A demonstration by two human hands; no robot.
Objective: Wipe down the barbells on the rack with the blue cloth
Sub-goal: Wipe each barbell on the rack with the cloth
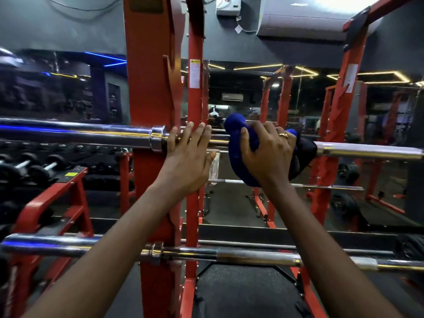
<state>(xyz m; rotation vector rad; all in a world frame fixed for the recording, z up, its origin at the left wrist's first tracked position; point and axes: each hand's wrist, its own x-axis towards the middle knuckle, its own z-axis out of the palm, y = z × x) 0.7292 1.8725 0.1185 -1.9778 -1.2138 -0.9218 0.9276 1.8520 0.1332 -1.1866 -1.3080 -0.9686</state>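
The upper barbell [91, 134] lay across the red rack [149, 88] at about hand height, its thick chrome sleeve running left and its thinner shaft running right. The left hand [188, 157] was open, fingers straight and pointing up, laid against the shaft just right of the collar and beside the rack's upright. The right hand [268, 154] gripped the blue cloth [236, 127], which was bunched over the same shaft, fingers curled across the top of it. The cloth bulged out above the thumb and hung below the bar. A gold ring [284, 135] showed on 1 finger of that hand. The 2 hands sat near each other on the bar. A lower barbell [229, 253] rested on the rack beneath both forearms. Dumbbells [34, 166] sat on a stand at the left.
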